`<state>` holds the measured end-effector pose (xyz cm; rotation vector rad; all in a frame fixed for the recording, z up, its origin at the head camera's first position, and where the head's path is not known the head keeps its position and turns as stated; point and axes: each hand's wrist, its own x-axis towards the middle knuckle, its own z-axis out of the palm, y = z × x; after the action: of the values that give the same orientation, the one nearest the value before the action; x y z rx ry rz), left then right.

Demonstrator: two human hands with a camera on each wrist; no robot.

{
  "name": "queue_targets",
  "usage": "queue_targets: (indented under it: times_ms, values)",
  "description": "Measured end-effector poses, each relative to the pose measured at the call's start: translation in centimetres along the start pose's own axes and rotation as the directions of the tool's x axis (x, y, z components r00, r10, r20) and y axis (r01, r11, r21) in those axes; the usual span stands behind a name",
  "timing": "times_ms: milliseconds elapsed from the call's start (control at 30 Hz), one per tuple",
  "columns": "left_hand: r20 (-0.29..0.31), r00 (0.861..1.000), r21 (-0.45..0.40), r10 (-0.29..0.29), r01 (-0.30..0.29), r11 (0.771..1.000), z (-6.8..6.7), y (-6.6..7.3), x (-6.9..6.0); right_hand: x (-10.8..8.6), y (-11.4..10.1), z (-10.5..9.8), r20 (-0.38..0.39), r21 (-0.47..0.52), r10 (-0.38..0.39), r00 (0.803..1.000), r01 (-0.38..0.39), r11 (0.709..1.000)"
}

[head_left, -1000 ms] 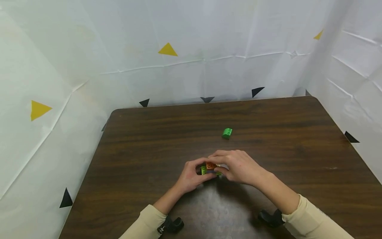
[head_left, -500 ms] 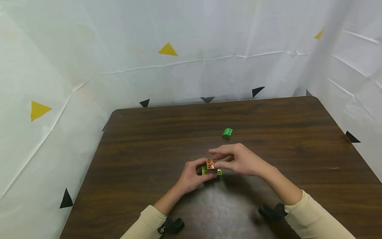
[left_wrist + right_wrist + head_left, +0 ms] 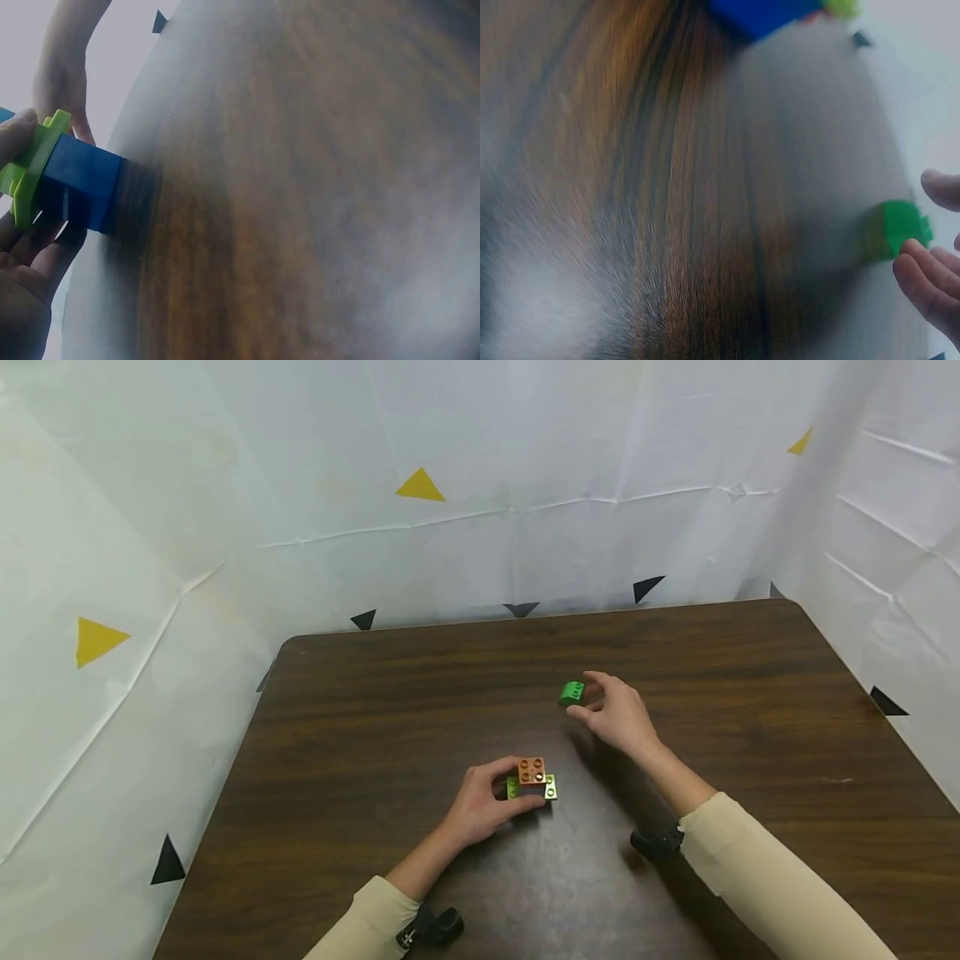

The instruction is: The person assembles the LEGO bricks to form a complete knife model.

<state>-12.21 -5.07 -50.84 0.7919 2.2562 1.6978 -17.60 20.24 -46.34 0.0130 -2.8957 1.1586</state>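
My left hand (image 3: 478, 803) grips a stack of toy building bricks between thumb and fingers. An orange brick (image 3: 532, 771) tops the stack, above a lime-green piece (image 3: 551, 787) whose ends stick out on both sides. In the left wrist view, a blue brick (image 3: 84, 180) forms the bottom, with the lime-green layer above it pinched by the thumb. My right hand (image 3: 621, 717) is at a bright green curved-top brick (image 3: 572, 694) farther back, thumb and fingers spread on its right side. Whether a fingertip touches it I cannot tell.
The dark wood table (image 3: 405, 710) carries both the stack and the green brick. White sheeting (image 3: 570, 552) with yellow and black triangles rises behind the table and at its sides. Black wrist cameras (image 3: 438, 927) sit below both sleeves.
My right hand has left the orange brick on top of the stack and moved back and right, up to the green brick. The left hand keeps its grip in the same place.
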Motion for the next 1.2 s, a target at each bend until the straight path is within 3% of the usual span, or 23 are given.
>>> queue_targets:
  times_ms: [167, 433, 867, 1200]
  values:
    - [0.001, 1.000, -0.013, -0.004, 0.004, 1.000, 0.0, 0.0, 0.0, 1.4, 0.9, 1.0, -0.006, -0.074, 0.009, 1.000, -0.010, 0.997]
    - [0.008, 1.000, -0.029, -0.001, 0.001, 1.000, 0.0, 0.1, 0.1, 2.4, 0.6, 1.4, -0.038, -0.165, -0.009, 0.999, 0.003, 0.986]
    - [0.010, 1.000, -0.044, -0.012, 0.012, 0.999, 0.0, 0.3, 0.0, 2.6, 0.5, 0.9, 0.073, -0.189, 0.013, 0.997, 0.001, 0.982]
    - [0.012, 1.000, -0.034, -0.020, 0.021, 0.999, 0.0, 0.2, 0.1, 2.5, 0.8, 1.3, -0.013, -0.242, 0.039, 0.999, -0.041, 0.969]
